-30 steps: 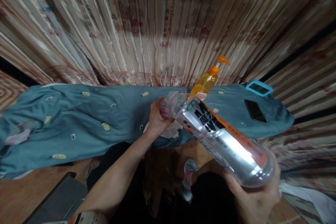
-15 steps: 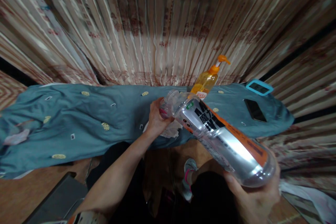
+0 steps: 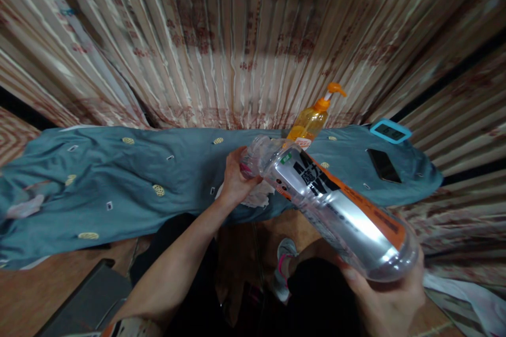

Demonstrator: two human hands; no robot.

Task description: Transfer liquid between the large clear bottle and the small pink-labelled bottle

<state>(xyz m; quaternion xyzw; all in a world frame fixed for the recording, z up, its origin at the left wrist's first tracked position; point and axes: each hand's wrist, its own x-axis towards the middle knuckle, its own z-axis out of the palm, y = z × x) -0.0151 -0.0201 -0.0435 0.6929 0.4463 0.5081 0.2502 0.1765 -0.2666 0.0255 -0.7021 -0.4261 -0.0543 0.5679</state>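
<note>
A large clear plastic bottle [image 3: 336,205] with a silver and orange label slants across in front of me, its base low on the right. My right hand [image 3: 389,289] cups the base end, with the thumb on the underside. At the upper end my left hand [image 3: 237,179] grips clear plastic with a pinkish patch; I cannot tell whether this is the bottle's neck or a separate piece. Crumpled white tissue [image 3: 259,196] lies just below that hand. Behind the bottle stands a pump bottle [image 3: 308,124] of yellow liquid with an orange pump top, its lower part hidden.
Blue-green patterned cloth [image 3: 138,179] covers the long narrow surface. At its right end are a light-blue framed digital clock [image 3: 390,131] and a dark phone [image 3: 383,165]. A crumpled pale wrapper [image 3: 26,205] lies far left. Striped curtains [image 3: 237,37] hang behind.
The base end of the large bottle and my right hand have shifted very slightly to the right. My left hand has stayed in place.
</note>
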